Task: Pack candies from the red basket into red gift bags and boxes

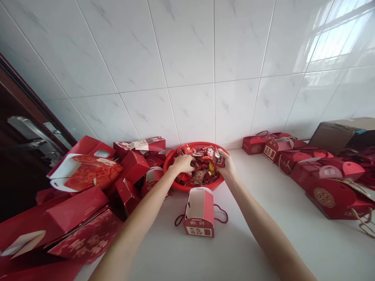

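A round red plastic basket full of wrapped candies stands against the wall. My left hand reaches over its left side with the fingers curled down among the candies. What those fingers hold, if anything, is hidden. At the basket's right rim, my right hand is closed around a red and silver wrapped candy. Between my forearms, in front of the basket, a small red gift box with white characters sits upright on the white table. Its top flaps look loosely parted, and dark red cord handles lie out on both sides.
Empty-looking red boxes and gift bags are heaped at the left, close to my left forearm. Several closed red boxes line the right side, near a brown carton. A tiled wall bounds the back; a door handle is far left.
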A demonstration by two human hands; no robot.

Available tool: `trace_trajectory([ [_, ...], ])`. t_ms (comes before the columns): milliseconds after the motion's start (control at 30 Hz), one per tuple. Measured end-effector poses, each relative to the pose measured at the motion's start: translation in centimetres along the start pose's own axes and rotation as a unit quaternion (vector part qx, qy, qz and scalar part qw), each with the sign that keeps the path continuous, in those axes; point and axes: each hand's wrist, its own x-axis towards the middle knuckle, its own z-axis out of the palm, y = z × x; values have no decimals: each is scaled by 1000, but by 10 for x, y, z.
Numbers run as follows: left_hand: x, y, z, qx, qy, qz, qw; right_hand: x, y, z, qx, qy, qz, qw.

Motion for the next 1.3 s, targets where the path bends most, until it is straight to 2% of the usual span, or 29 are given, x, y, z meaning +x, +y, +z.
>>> trace_trajectory([
  [100, 1, 4, -1, -13, 30, 13, 999, 1, 0, -1, -12, -6, 1, 1000],
  [267, 17, 27, 1, -35, 99, 43, 994, 5, -1, -5, -24, -5, 33, 999],
  [400, 35, 40, 5, -53, 99, 73, 991, 6, 0, -7, -45, -44, 17, 998],
  [567, 42, 40, 10, -104, 110, 82, 985, 3, 0, -5, -40, -14, 48, 998],
  [700, 27, 30, 9, -183, 144, 90, 968, -2, -3, 1, -18, -39, 31, 999],
  [800, 3, 19, 8, -291, 196, 87, 932, -8, -5, 7, -43, -47, 55, 996],
  [900, -27, 10, 9, -487, 248, 81, 833, -18, -6, 14, -96, -64, 88, 989],
  [967, -46, 7, 10, -555, 260, 67, 787, -26, -7, 20, -130, -88, 74, 985],
  [1067, -69, 7, 11, -591, 263, 48, 761, -42, -8, 27, -191, -144, 40, 970],
  [1200, -88, 12, 9, -613, 285, 30, 736, -64, -12, 35, -278, -210, 16, 937],
  [1300, -95, 16, 8, -605, 293, 31, 740, -76, -14, 38, -336, -234, -10, 912],
])
